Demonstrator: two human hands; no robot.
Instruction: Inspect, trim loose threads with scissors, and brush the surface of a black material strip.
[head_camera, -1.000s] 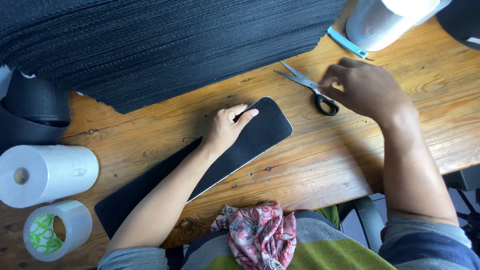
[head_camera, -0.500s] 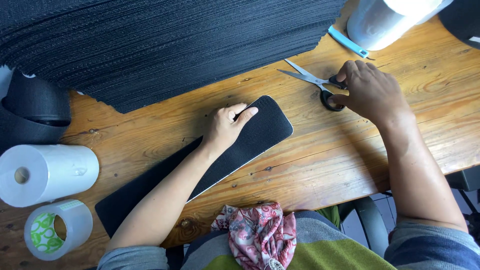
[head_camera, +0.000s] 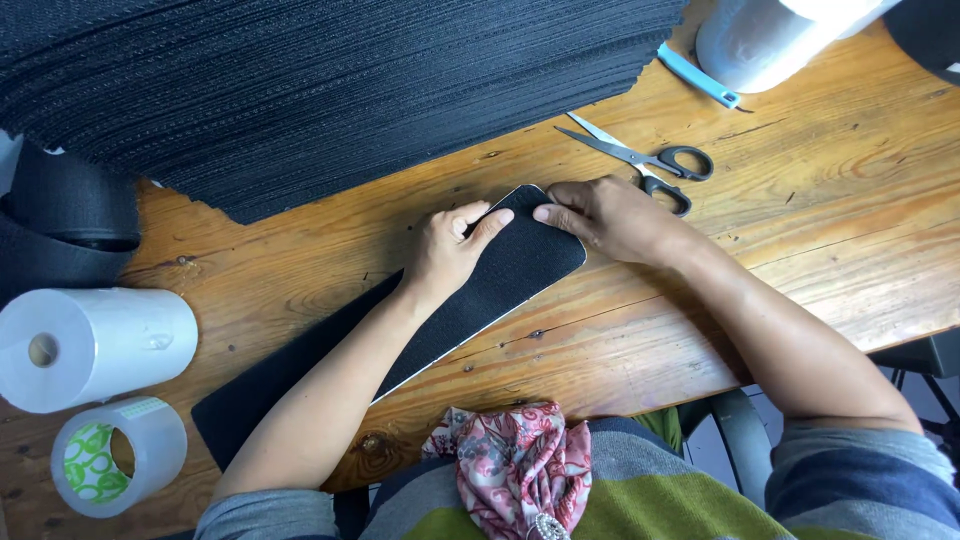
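From the head view, you are looking straight down at a wooden tabletop (head_camera: 820, 250). A long black strip (head_camera: 500, 280) with a rounded end lies slantwise across it, running from the lower left up toward the middle. Your left hand (head_camera: 445, 250) rests flat on the strip near its rounded end, fingers loosely spread and pressing down, gripping nothing. Your right hand (head_camera: 605, 215) comes in from the right, its fingertips touching the rounded tip of the strip; the fingers are bent but hold nothing.

Just beyond your right hand lie a pair of scissors (head_camera: 640, 160) with black handles, blades parted, touching neither hand. Farther up, a light blue tool (head_camera: 697, 76) lies beside a large pale roll (head_camera: 770, 40) at the top edge.

A thick stack of dark ribbed sheets (head_camera: 330, 90) fills the upper left of the tabletop. At the far left sit black rolls (head_camera: 65, 215), below them a white roll (head_camera: 95, 348) lying on its side, and nearest you a clear tape roll (head_camera: 120, 455) with a green-printed core. A patterned red cloth (head_camera: 515, 465) shows at your chest.
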